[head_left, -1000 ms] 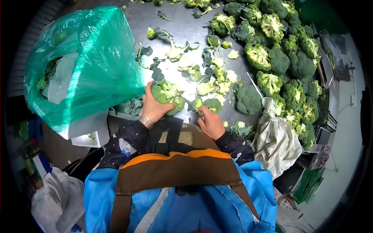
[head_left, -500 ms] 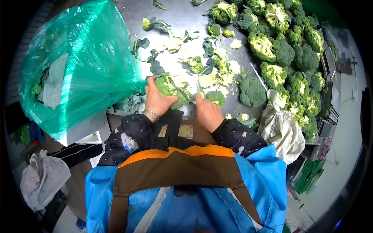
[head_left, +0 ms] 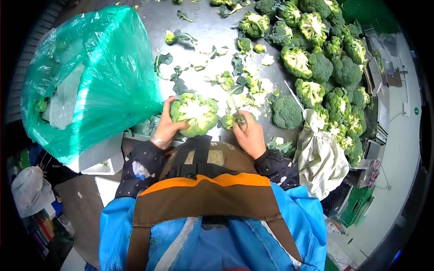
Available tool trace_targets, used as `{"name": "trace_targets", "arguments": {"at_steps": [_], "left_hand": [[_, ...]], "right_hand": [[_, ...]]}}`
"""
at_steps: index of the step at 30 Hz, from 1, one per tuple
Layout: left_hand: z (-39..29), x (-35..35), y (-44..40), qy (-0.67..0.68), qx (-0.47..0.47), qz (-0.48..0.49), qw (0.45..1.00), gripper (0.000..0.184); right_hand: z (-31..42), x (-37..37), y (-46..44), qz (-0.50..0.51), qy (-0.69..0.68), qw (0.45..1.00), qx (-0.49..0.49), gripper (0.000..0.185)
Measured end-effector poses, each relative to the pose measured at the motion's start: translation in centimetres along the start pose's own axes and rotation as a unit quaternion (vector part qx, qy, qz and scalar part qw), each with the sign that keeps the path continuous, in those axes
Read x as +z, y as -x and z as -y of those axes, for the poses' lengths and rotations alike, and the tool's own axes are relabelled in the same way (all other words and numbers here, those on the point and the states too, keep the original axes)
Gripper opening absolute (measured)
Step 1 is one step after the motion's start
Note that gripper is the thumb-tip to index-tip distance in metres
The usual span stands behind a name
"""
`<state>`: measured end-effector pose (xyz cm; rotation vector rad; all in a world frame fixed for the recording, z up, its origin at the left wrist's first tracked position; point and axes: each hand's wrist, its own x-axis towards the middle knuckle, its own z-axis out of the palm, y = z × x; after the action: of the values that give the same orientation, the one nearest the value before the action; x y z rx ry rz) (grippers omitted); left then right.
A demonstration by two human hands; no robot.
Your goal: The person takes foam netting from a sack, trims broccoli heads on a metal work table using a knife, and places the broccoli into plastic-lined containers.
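My left hand (head_left: 168, 125) is closed on the side of a broccoli head (head_left: 193, 114), its pale cut underside turned up towards me. To the right of it, my right hand (head_left: 248, 134) is wrapped round a small knife (head_left: 239, 119); glare hides most of its blade. A small broccoli floret (head_left: 227, 121) sits just left of my right fingers; whether they touch it I cannot tell. Beyond the hands, cut leaves and stem trimmings (head_left: 251, 86) lie scattered on the shiny metal table (head_left: 212, 27).
A large green plastic bag (head_left: 104, 77) stands at the left. Many broccoli heads (head_left: 321, 67) are heaped along the right, with a single head (head_left: 287, 112) nearer me. A whitish cloth sack (head_left: 318, 153) hangs at the table's right front, by a green crate (head_left: 357, 205).
The broccoli head in my left hand has turned so its cut underside shows. My right hand and the knife have moved slightly right, away from the head.
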<state>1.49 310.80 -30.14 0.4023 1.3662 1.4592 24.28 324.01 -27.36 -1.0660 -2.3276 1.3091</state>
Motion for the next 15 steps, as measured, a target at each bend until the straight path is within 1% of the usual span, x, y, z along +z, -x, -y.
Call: {"name": "trace_targets", "arguments": {"at_steps": [1,2,3,4,5,6,7,8,9,10,11,12,13,14,15], "left_hand": [[0.1,-0.3,0.4,0.041,0.012,0.025,0.999,0.087],[-0.3,0.0,0.8,0.044,0.015,0.035,0.998,0.088],[-1.3,0.8,1.2,0.048,0.021,0.048,0.997,0.089],[-1.9,1.5,1.3,0.053,0.027,0.061,0.996,0.089],[-2.1,2.2,1.2,0.03,0.057,0.084,0.994,0.091],[-2.5,2.9,0.9,-0.092,0.12,0.093,0.984,0.094],[-3.4,3.7,1.0,-0.208,0.157,0.097,0.961,0.097],[-5.1,5.0,1.5,-0.316,0.197,0.103,0.922,0.101],[-5.8,6.1,1.7,-0.167,0.133,0.147,0.966,0.104],[-6.5,7.3,1.9,-0.013,0.061,0.172,0.983,0.108],[-7.1,7.8,2.0,-0.009,0.061,0.181,0.982,0.107],[-7.8,8.1,2.2,-0.007,0.059,0.186,0.981,0.105],[-7.7,7.9,2.2,-0.023,0.06,0.184,0.981,0.1],[-7.5,7.5,2.2,-0.039,0.06,0.177,0.982,0.096],[-7.6,7.1,2.3,-0.035,0.025,0.176,0.983,0.091]], "right_hand": [[0.3,-0.3,0.0,0.034,-0.118,0.989,0.081,0.042],[0.8,-0.6,0.0,0.066,-0.232,0.957,0.159,0.043],[1.4,-0.7,0.0,0.078,-0.377,0.901,0.201,0.058],[1.3,-0.1,0.1,0.089,-0.462,0.857,0.212,0.061],[1.1,0.3,0.1,0.12,-0.498,0.832,0.214,0.055],[1.0,0.5,0.0,0.15,-0.531,0.806,0.214,0.05],[0.9,0.6,-0.2,0.135,-0.565,0.78,0.232,0.048],[0.7,0.1,-0.5,0.114,-0.596,0.755,0.247,0.045],[0.4,-0.8,-0.9,0.087,-0.624,0.733,0.257,0.043],[0.0,-1.8,-0.8,0.04,-0.659,0.701,0.268,0.031],[-2.3,-3.1,-0.8,0.024,-0.702,0.66,0.266,0.03],[-2.8,-5.1,-1.0,0.012,-0.743,0.616,0.262,0.03],[-3.3,-8.1,-1.3,-0.012,-0.757,0.607,0.244,0.032],[-3.4,-11.7,-1.7,-0.08,-0.723,0.652,0.214,0.033],[-5.3,-15.1,-2.3,-0.098,-0.766,0.607,0.191,0.034]]}}
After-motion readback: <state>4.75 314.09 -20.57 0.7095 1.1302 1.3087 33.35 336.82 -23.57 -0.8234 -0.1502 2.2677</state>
